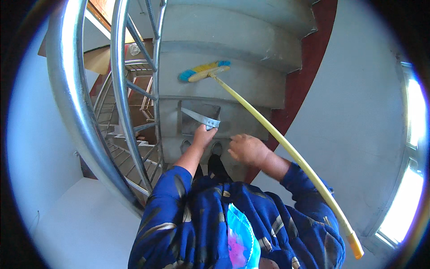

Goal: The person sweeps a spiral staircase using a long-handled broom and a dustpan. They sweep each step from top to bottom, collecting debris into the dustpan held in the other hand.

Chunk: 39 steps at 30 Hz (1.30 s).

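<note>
My left hand point(204, 137) grips the metal strap handle point(201, 117) of a dark dustpan point(191, 125), which is low over or on a concrete step in front of my shoes. My right hand point(249, 149) hovers to the right of the dustpan, slightly blurred. Its fingers are loosely curled, and the inside of the hand is hidden. A broom with blue and yellow bristles point(205, 70) lies with its head on a higher step. Its long yellow pole point(268, 126) slants down past my right forearm and crosses over my right sleeve, ending in an orange-yellow grip.
Concrete stairs point(231, 50) rise ahead, curving along a dark red skirting band point(310, 67) and a pale wall point(356, 94). A shiny steel railing point(119, 84) borders the left, with lower flights visible through it. A bright window point(403, 198) is at far right.
</note>
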Each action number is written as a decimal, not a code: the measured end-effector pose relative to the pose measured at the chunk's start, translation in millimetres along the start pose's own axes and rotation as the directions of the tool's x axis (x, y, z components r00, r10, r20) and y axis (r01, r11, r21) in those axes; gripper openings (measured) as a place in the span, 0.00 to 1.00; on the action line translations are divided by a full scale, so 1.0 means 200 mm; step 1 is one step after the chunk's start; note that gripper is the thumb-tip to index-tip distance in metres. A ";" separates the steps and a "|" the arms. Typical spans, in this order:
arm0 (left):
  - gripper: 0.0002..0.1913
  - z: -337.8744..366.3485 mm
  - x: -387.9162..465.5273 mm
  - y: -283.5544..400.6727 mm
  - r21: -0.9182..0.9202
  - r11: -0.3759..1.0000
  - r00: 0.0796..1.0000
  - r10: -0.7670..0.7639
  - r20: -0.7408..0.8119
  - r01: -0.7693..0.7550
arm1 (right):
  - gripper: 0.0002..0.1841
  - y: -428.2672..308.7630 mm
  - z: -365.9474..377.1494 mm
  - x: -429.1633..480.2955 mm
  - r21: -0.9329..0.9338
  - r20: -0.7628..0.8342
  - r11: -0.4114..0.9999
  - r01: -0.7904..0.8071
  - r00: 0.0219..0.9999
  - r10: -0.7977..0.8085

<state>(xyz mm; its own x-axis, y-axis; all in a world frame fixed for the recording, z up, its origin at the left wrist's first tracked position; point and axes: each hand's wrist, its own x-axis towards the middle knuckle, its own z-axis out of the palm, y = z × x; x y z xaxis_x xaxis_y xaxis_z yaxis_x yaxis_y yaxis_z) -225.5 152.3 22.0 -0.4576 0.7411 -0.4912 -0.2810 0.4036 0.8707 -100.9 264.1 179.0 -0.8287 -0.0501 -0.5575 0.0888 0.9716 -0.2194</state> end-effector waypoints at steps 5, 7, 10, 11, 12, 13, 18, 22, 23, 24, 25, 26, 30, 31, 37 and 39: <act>0.16 0.02 -0.06 -0.10 0.086 0.985 0.982 0.159 -0.104 -0.151 | 0.15 0.34 -0.26 -0.11 -0.602 -0.157 0.629 -0.493 0.845 0.512; 0.16 0.00 -0.10 -0.16 0.175 0.983 0.994 0.067 -0.091 -0.050 | 0.21 0.47 -0.19 -0.17 -0.294 0.204 0.730 -0.617 0.706 0.679; 0.17 -0.06 -0.15 -0.15 0.085 0.992 0.990 0.098 -0.105 -0.089 | 0.33 0.51 -0.01 -0.13 0.234 0.451 0.591 -0.772 0.625 0.637; 0.17 -0.09 -0.15 -0.12 0.084 0.992 0.989 0.099 -0.113 -0.090 | 0.34 0.50 0.04 -0.08 0.375 0.332 0.607 -0.701 0.713 0.618; 0.17 -0.11 -0.13 -0.07 0.069 0.990 0.984 0.128 -0.127 -0.120 | 0.35 0.48 0.07 -0.03 0.476 0.362 0.567 -0.672 0.738 0.570; 0.17 -0.14 -0.10 0.00 0.120 0.990 0.986 0.089 -0.142 -0.072 | 0.36 0.46 0.08 0.02 0.493 0.283 0.593 -0.636 0.762 0.582; 0.17 -0.24 -0.13 0.11 0.020 1.000 0.987 0.002 -0.162 0.001 | 0.35 0.31 -0.05 0.06 0.479 0.061 0.748 -0.460 0.867 0.495; 0.14 -0.29 -0.24 -0.05 0.096 0.992 0.964 0.101 -0.248 -0.079 | 0.32 0.20 -0.23 0.15 0.403 0.251 0.723 -0.561 0.827 0.502; 0.14 -0.30 -0.25 -0.08 0.142 0.985 0.968 0.130 -0.214 -0.101 | 0.31 0.20 -0.27 0.23 0.421 0.234 0.754 -0.504 0.863 0.447; 0.13 -0.29 -0.26 -0.10 0.199 0.976 0.970 0.133 -0.203 -0.092 | 0.30 0.22 -0.30 0.33 0.344 0.150 0.830 -0.440 0.898 0.414; 0.13 -0.29 -0.25 -0.11 0.260 0.960 0.960 0.166 -0.226 -0.105 | 0.30 0.25 -0.33 0.43 0.291 0.013 0.907 -0.305 0.949 0.315; 0.13 -0.28 -0.25 -0.12 0.231 0.970 0.973 0.124 -0.192 -0.078 | 0.29 0.29 -0.35 0.54 0.254 0.018 0.908 -0.334 0.940 0.341; 0.14 -0.33 -0.21 -0.08 0.107 0.993 0.983 -0.024 -0.181 0.044 | 0.26 0.43 -0.31 0.86 0.046 -0.094 0.936 -0.348 0.932 0.351; 0.14 -0.36 -0.21 -0.07 0.086 0.996 0.981 -0.018 -0.195 0.035 | 0.26 0.45 -0.27 0.89 0.086 -0.054 0.926 -0.369 0.926 0.374; 0.15 -0.60 -0.20 -0.08 0.210 0.978 0.971 0.036 -0.237 0.015 | 0.26 0.42 -0.13 0.65 0.258 0.049 0.871 -0.417 0.906 0.420; 0.15 -0.67 -0.19 -0.07 0.220 0.975 0.980 0.016 -0.197 0.028 | 0.26 0.37 -0.20 0.57 0.168 -0.004 0.907 -0.386 0.920 0.393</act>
<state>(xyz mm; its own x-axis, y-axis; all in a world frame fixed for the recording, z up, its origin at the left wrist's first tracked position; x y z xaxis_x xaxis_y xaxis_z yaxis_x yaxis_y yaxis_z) -317.3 46.6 24.8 -0.6191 0.6276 -0.4720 -0.1009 0.5325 0.8404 -211.3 340.1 130.9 -0.7293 0.3363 -0.5958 0.4939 0.8614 -0.1184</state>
